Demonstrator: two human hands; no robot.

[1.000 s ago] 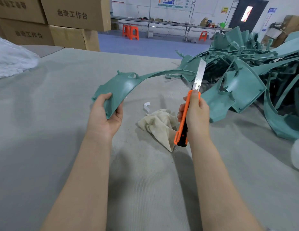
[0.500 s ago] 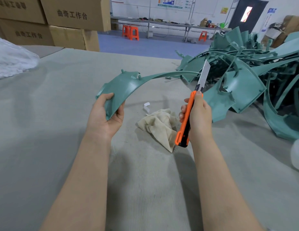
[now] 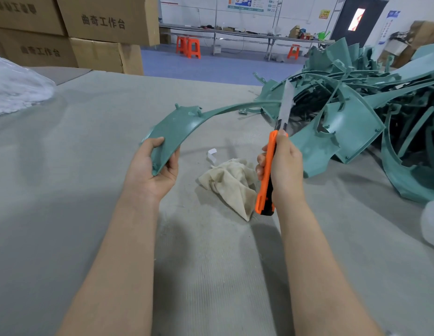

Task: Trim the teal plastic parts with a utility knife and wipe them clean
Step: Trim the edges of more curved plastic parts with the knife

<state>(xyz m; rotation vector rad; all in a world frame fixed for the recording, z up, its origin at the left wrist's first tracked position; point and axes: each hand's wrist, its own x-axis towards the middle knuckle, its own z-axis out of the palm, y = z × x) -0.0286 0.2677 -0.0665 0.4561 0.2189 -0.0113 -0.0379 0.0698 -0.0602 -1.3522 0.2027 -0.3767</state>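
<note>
Your left hand [image 3: 151, 170] grips the wide end of a long curved teal plastic part [image 3: 182, 124]. The fingers [image 3: 173, 163] curl under the panel and the thumb lies over its near edge. The part hangs in the air above the middle of the grey felt-covered desk [image 3: 90, 190], and its thin arm arcs away to the right. Judged: held this way, the narrow rim is presented to the knife.

Your right hand [image 3: 283, 166] has its fingers clamped round the orange-and-black utility knife [image 3: 268, 175]. The long silver blade [image 3: 285, 105] is extended and points up and away from you, right at the thin arm. I cannot tell whether steel touches plastic. Likely the trimming step.

A crumpled beige cloth [image 3: 230, 183] lies on the desk between your hands, probably kept close for the wipe. A small white scrap [image 3: 212, 154] lies just beyond it.

A tangled pile of teal plastic parts [image 3: 356, 122] fills the desk's far right corner, within reach of the knife hand. A white plastic bag [image 3: 15, 90] sits at the left edge.

Writing: the brown cardboard boxes [image 3: 107, 20] stacked beyond the far left corner are printed 曲奇工作台. The wall posters are too small to read.
</note>
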